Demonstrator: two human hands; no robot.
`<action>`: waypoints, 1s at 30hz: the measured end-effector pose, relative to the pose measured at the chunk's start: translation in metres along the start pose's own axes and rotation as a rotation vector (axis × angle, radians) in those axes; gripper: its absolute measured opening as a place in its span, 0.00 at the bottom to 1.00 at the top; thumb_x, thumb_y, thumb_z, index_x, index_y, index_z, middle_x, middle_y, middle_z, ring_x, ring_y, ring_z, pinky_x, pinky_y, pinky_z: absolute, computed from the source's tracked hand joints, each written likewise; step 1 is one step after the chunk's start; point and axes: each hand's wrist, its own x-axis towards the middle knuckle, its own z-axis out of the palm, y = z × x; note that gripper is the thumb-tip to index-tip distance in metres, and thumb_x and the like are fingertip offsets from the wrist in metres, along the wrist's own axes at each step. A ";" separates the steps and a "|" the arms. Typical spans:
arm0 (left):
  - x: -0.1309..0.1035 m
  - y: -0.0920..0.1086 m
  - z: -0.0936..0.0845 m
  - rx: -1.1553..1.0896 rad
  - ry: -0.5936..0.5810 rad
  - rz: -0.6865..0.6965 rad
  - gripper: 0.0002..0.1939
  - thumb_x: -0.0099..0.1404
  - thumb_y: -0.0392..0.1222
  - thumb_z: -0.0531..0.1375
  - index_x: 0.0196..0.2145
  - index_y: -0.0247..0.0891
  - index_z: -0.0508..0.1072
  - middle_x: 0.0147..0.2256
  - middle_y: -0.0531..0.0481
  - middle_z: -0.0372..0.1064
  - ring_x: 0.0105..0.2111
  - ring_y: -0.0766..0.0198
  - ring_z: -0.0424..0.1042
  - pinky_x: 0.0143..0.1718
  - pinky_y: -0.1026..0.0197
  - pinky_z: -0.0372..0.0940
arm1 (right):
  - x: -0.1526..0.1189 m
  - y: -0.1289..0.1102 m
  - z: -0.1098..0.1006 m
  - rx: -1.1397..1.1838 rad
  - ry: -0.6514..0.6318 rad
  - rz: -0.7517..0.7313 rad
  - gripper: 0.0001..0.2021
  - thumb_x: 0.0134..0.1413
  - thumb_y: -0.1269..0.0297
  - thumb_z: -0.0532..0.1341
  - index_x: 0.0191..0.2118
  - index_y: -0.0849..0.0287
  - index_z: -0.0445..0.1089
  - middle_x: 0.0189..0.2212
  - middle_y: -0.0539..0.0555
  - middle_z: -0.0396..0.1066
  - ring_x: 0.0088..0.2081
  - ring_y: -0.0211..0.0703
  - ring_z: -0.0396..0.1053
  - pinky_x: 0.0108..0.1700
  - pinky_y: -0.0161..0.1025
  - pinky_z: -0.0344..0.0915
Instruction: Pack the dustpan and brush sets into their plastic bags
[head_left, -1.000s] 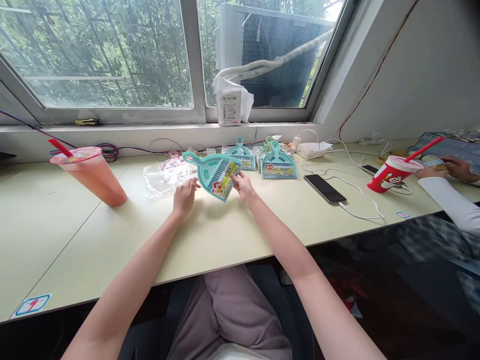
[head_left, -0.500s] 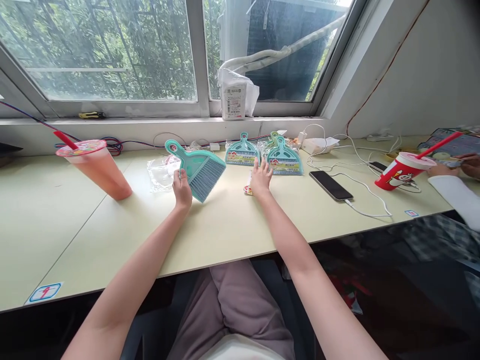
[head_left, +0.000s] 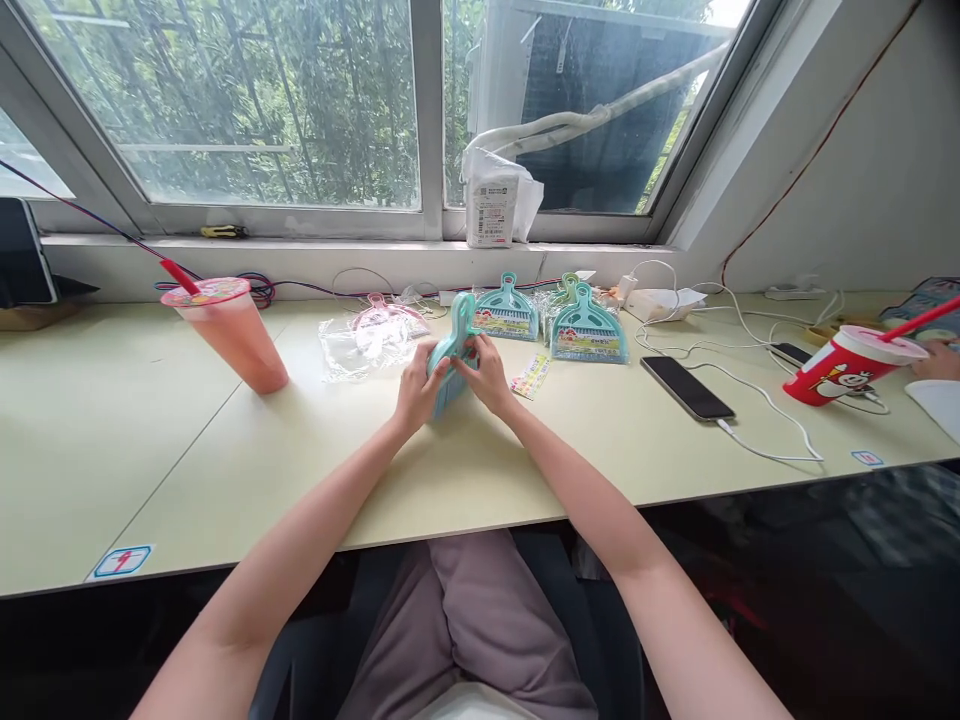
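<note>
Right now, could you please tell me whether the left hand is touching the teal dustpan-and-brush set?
Touching: the head view shows the left hand holding the teal dustpan-and-brush set, its thumb lying against the side facing the camera.

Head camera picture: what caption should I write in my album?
Left hand and right hand hold a teal dustpan and brush at a pale table, near a printed card.
</note>
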 end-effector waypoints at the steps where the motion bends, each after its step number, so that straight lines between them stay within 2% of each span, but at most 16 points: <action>1: 0.003 -0.003 0.000 -0.058 -0.012 -0.014 0.25 0.68 0.62 0.50 0.50 0.40 0.67 0.41 0.47 0.72 0.39 0.59 0.71 0.41 0.59 0.64 | 0.003 0.001 -0.004 0.054 -0.007 0.017 0.13 0.55 0.51 0.60 0.32 0.56 0.64 0.34 0.53 0.64 0.37 0.45 0.62 0.41 0.42 0.63; 2: 0.006 -0.008 0.000 -0.109 -0.001 -0.038 0.25 0.68 0.63 0.50 0.48 0.40 0.68 0.39 0.47 0.71 0.38 0.60 0.70 0.40 0.60 0.64 | 0.005 0.002 -0.008 0.119 -0.020 0.040 0.14 0.53 0.49 0.61 0.30 0.55 0.63 0.32 0.52 0.63 0.36 0.44 0.62 0.40 0.41 0.62; 4: 0.015 -0.022 -0.006 -0.164 0.098 -0.113 0.26 0.66 0.66 0.49 0.38 0.40 0.69 0.32 0.49 0.68 0.34 0.61 0.68 0.36 0.61 0.63 | 0.010 0.001 -0.015 0.271 -0.036 0.097 0.16 0.55 0.48 0.58 0.27 0.55 0.60 0.30 0.52 0.63 0.34 0.43 0.62 0.37 0.40 0.62; 6: 0.025 -0.041 -0.019 -0.136 0.241 -0.220 0.27 0.65 0.67 0.48 0.24 0.40 0.61 0.23 0.52 0.58 0.26 0.63 0.62 0.30 0.61 0.60 | 0.013 -0.001 -0.024 0.368 0.002 0.138 0.17 0.59 0.48 0.51 0.28 0.55 0.60 0.31 0.53 0.65 0.33 0.44 0.63 0.37 0.41 0.62; 7: 0.030 -0.051 -0.028 -0.090 0.265 -0.282 0.28 0.64 0.68 0.50 0.20 0.41 0.55 0.19 0.54 0.51 0.23 0.64 0.59 0.26 0.61 0.57 | 0.015 -0.002 -0.030 0.340 0.047 0.152 0.17 0.61 0.49 0.49 0.29 0.55 0.60 0.31 0.53 0.66 0.34 0.44 0.64 0.38 0.41 0.62; 9: 0.038 -0.068 -0.049 0.013 0.183 -0.395 0.30 0.60 0.65 0.55 0.16 0.42 0.49 0.15 0.55 0.43 0.19 0.66 0.53 0.23 0.61 0.53 | 0.017 -0.003 -0.042 0.099 0.134 0.169 0.15 0.61 0.51 0.49 0.32 0.55 0.63 0.33 0.55 0.68 0.36 0.45 0.66 0.40 0.41 0.62; 11: 0.043 -0.079 -0.068 0.133 0.019 -0.486 0.27 0.57 0.59 0.59 0.13 0.42 0.51 0.13 0.55 0.46 0.18 0.66 0.55 0.22 0.61 0.52 | 0.018 -0.004 -0.053 -0.254 0.119 0.190 0.12 0.59 0.54 0.54 0.34 0.56 0.67 0.36 0.56 0.71 0.38 0.47 0.68 0.40 0.40 0.62; 13: 0.043 -0.083 -0.079 0.273 -0.044 -0.507 0.19 0.55 0.52 0.60 0.15 0.40 0.62 0.15 0.52 0.58 0.22 0.62 0.63 0.25 0.60 0.56 | 0.017 -0.004 -0.058 -0.525 0.020 0.221 0.11 0.56 0.55 0.58 0.34 0.57 0.70 0.38 0.58 0.73 0.39 0.49 0.70 0.41 0.41 0.62; 16: 0.038 -0.080 -0.083 0.484 0.009 -0.471 0.09 0.55 0.45 0.59 0.27 0.39 0.76 0.29 0.44 0.75 0.34 0.54 0.73 0.35 0.58 0.63 | 0.013 -0.003 -0.054 -0.726 -0.185 0.305 0.12 0.55 0.57 0.61 0.33 0.60 0.74 0.36 0.64 0.75 0.40 0.54 0.73 0.40 0.43 0.63; 18: 0.035 -0.074 -0.081 0.597 0.003 -0.482 0.10 0.56 0.43 0.58 0.32 0.40 0.78 0.37 0.43 0.78 0.39 0.51 0.74 0.39 0.56 0.65 | 0.011 -0.001 -0.049 -0.722 -0.335 0.346 0.11 0.52 0.58 0.63 0.33 0.61 0.77 0.35 0.65 0.76 0.38 0.55 0.75 0.40 0.43 0.64; 20: 0.033 -0.070 -0.080 0.699 0.000 -0.493 0.10 0.60 0.44 0.57 0.33 0.40 0.78 0.39 0.42 0.78 0.41 0.50 0.74 0.42 0.54 0.66 | 0.009 0.001 -0.047 -0.547 -0.457 0.371 0.12 0.51 0.58 0.65 0.37 0.61 0.78 0.36 0.62 0.78 0.32 0.50 0.75 0.38 0.42 0.65; 22: 0.032 -0.066 -0.079 0.784 0.017 -0.480 0.13 0.64 0.47 0.56 0.34 0.40 0.78 0.40 0.39 0.77 0.43 0.47 0.73 0.44 0.51 0.66 | 0.010 0.004 -0.049 -0.327 -0.469 0.392 0.15 0.54 0.56 0.63 0.42 0.60 0.77 0.40 0.58 0.78 0.27 0.43 0.74 0.36 0.39 0.66; 23: 0.032 -0.065 -0.079 0.817 0.023 -0.468 0.15 0.65 0.50 0.55 0.34 0.39 0.77 0.41 0.38 0.76 0.44 0.46 0.73 0.45 0.49 0.65 | 0.011 0.007 -0.050 -0.274 -0.421 0.392 0.15 0.56 0.56 0.62 0.44 0.58 0.77 0.43 0.57 0.78 0.26 0.41 0.73 0.36 0.39 0.67; 26: 0.032 -0.064 -0.078 0.871 -0.016 -0.459 0.16 0.65 0.53 0.56 0.35 0.38 0.76 0.44 0.35 0.74 0.46 0.44 0.72 0.47 0.48 0.65 | 0.013 0.017 -0.054 -0.402 -0.259 0.292 0.12 0.59 0.63 0.59 0.46 0.55 0.76 0.51 0.55 0.74 0.39 0.45 0.75 0.44 0.42 0.67; 28: 0.032 -0.063 -0.077 0.873 -0.067 -0.474 0.16 0.66 0.52 0.56 0.35 0.38 0.77 0.44 0.35 0.74 0.47 0.43 0.72 0.47 0.49 0.64 | 0.011 0.026 -0.052 -0.532 -0.298 0.189 0.12 0.59 0.66 0.60 0.47 0.53 0.76 0.56 0.54 0.70 0.51 0.51 0.70 0.52 0.47 0.63; 30: 0.032 -0.064 -0.079 0.845 -0.094 -0.494 0.18 0.66 0.53 0.55 0.33 0.38 0.77 0.43 0.36 0.75 0.47 0.43 0.72 0.45 0.50 0.64 | 0.008 0.035 -0.047 -0.574 -0.421 0.126 0.13 0.61 0.64 0.60 0.50 0.51 0.75 0.58 0.54 0.69 0.57 0.54 0.64 0.57 0.52 0.58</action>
